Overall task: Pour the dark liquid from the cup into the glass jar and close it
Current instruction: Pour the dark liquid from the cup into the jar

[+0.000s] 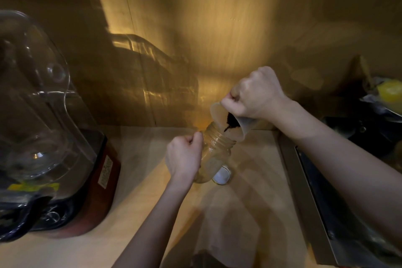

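Observation:
My left hand (183, 155) grips a clear glass jar (214, 150) around its body and holds it tilted, its threaded mouth pointing up and to the right. My right hand (255, 95) holds a translucent plastic cup (228, 123) tipped steeply over the jar's mouth. A dark streak of liquid (230, 122) runs down the cup's inner wall toward its rim at the jar's opening. A white round lid (222, 175) lies flat on the light wooden counter (134, 191), just right of the jar's base.
A blender with a clear cover and a red base (95, 180) stands at the left. A metal sink edge (304, 180) runs along the right, with dark dishes and something yellow (389, 91) behind it. A wooden wall panel rises at the back.

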`<state>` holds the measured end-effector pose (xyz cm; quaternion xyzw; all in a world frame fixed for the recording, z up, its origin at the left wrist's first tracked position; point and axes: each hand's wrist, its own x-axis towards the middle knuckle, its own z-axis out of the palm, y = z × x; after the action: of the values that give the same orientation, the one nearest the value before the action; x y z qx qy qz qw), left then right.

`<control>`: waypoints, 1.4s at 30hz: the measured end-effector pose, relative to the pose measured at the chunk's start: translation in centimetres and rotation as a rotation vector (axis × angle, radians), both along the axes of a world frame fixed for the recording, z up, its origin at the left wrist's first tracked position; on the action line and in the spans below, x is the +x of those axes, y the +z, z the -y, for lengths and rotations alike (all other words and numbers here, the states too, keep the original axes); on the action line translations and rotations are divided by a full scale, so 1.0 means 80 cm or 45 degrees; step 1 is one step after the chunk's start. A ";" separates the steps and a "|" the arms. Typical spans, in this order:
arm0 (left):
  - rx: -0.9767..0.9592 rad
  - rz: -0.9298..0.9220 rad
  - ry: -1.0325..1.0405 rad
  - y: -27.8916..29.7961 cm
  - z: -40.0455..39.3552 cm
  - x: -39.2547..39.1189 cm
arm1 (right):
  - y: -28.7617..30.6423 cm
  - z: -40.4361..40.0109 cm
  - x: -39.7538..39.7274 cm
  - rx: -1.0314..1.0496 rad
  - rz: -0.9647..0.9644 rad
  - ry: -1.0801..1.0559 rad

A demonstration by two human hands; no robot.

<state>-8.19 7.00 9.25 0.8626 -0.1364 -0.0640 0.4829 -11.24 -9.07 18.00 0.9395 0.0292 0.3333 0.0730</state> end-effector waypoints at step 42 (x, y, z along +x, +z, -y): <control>-0.233 -0.012 -0.021 0.007 0.002 0.010 | 0.037 -0.008 0.012 -0.207 -0.018 0.131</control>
<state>-7.43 6.83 9.77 0.8135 -0.1467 -0.0592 0.5596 -10.28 -8.40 20.97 0.9301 0.1048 0.3265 0.1315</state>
